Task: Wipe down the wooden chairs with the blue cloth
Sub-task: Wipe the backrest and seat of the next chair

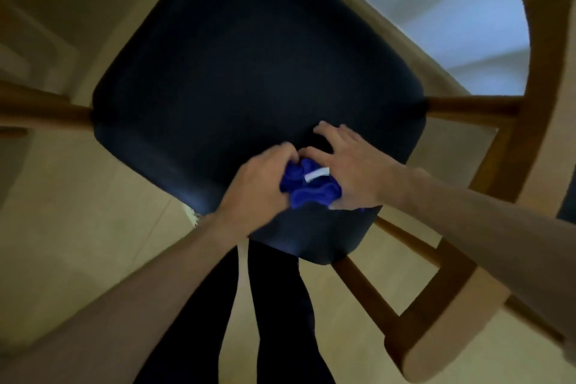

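A small white tag (pixel 317 174) sits on top of the cloth (pixel 307 188); it is too blurred to show any writing, and no other label or brand can be read anywhere.

The whole view is soft with motion blur and bent by the wide lens. The chair (pixel 526 140) is cut off at the top and right edges, so only part of its curved wooden back and some rails and legs show. A rail (pixel 43 111) comes in from the left and meets the dark seat (pixel 255 72) at its left corner. The near corner of the seat hides part of the person's dark trouser legs (pixel 277 315), which stand on the pale floor (pixel 103 227). Much of the cloth is covered by the two hands.

The cloth is blue, bunched into a wad, and lies on the near right part of the seat, between the hands. The left hand (pixel 258 184) has its fingers curled round the left side of the wad and grips it. The right hand (pixel 352 171) lies over the right side of the cloth with its palm down; its fingers are spread and fairly straight, reaching onto the seat just beyond the wad. Whether its thumb pinches the cloth underneath cannot be told. The hands are close together, nearly touching above the cloth.
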`<state>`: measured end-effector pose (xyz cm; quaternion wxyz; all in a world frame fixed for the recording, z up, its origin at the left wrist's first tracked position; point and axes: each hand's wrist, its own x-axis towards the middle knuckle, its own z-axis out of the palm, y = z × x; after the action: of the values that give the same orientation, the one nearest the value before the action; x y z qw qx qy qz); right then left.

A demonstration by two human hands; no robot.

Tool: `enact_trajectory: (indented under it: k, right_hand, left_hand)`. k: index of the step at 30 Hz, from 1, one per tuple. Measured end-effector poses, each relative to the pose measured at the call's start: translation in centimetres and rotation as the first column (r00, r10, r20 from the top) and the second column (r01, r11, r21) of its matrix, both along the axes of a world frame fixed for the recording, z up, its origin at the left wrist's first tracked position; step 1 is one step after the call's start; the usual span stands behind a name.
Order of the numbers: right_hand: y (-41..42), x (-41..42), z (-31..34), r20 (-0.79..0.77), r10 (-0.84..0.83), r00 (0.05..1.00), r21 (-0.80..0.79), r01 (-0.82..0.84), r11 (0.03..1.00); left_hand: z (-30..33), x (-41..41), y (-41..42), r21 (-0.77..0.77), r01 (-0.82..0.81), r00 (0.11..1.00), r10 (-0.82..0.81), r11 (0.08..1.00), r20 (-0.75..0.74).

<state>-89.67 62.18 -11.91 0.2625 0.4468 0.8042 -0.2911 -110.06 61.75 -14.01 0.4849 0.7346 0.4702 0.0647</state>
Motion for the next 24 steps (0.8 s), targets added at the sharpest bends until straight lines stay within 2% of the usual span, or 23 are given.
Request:
enact_trajectory:
  k: [1, 3, 5, 7, 9, 12, 14, 16, 17, 18, 19, 20, 21, 24]
  right_hand:
    - [0.1, 0.1, 0.2, -0.087, -0.086, 0.992, -0.016, 0.085, 0.996]
    - [-0.7, -0.2, 0.5, -0.205, -0.256, 0.945, 0.048, 0.271, 0.961]
    - [-2.2, -1.1, 0.7, -0.299, -0.509, 0.807, 0.059, 0.548, 0.834]
    - [-3.7, -1.9, 0.9, -0.340, -0.726, 0.598, 0.036, 0.780, 0.625]
    - [-4.8, -1.7, 0.9, -0.359, -0.854, 0.375, 0.103, 0.926, 0.364]
    - [-6.2, 0.6, 1.2, -0.356, -0.934, -0.026, 0.248, 0.961, -0.122]
    - [-7.9, 2.1, 0.7, -0.234, -0.950, -0.207, 0.305, 0.912, -0.274]
    - [-9.6, 0.9, 0.3, -0.159, -0.912, -0.378, 0.254, 0.877, -0.408]
    - [-10.6, -1.1, 0.0, -0.115, -0.912, -0.393, 0.259, 0.875, -0.409]
    - [-11.5, -3.9, -0.3, -0.062, -0.941, -0.333, 0.306, 0.891, -0.335]
    - [-11.9, -7.1, -0.6, -0.009, -0.969, -0.245, 0.351, 0.907, -0.232]
    - [-12.0, -10.5, -1.0, -0.004, -0.982, -0.189, 0.366, 0.914, -0.177]
    - [-12.0, -13.6, -1.2, -0.027, -0.984, -0.177, 0.345, 0.922, -0.175]
    - [-12.0, -19.1, -1.1, -0.124, -0.966, -0.227, 0.246, 0.936, -0.251]
  left_hand:
    - [0.2, -0.3, 1.6, 0.012, -0.019, 1.000, 0.019, 1.000, 0.005]
    - [0.9, -0.1, 3.8, 0.074, 0.061, 0.997, -0.057, 0.995, -0.048]
    - [1.6, 0.8, 5.0, 0.140, 0.192, 0.977, -0.175, 0.971, -0.126]
    - [2.0, 1.9, 6.1, 0.157, 0.274, 0.956, -0.250, 0.949, -0.155]
    - [2.2, 3.0, 7.6, 0.164, 0.255, 0.961, -0.232, 0.953, -0.147]
    - [2.3, 4.3, 9.7, 0.192, 0.205, 0.975, -0.183, 0.960, -0.126]
    - [2.4, 5.1, 9.9, 0.175, 0.331, 0.941, -0.309, 0.927, -0.138]
    - [2.7, 5.1, 9.2, 0.150, 0.512, 0.855, -0.486, 0.846, -0.179]
    - [2.7, 4.5, 8.8, 0.154, 0.583, 0.808, -0.549, 0.798, -0.213]
    - [2.5, 3.6, 8.4, 0.170, 0.621, 0.779, -0.580, 0.765, -0.237]
    - [2.4, 2.4, 8.1, 0.191, 0.621, 0.781, -0.576, 0.760, -0.241]
    - [2.3, 1.1, 8.0, 0.209, 0.603, 0.795, -0.558, 0.770, -0.239]
    - [2.3, -0.1, 7.9, 0.221, 0.597, 0.800, -0.551, 0.771, -0.239]
    - [2.4, -2.7, 7.7, 0.204, 0.681, 0.730, -0.630, 0.703, -0.267]
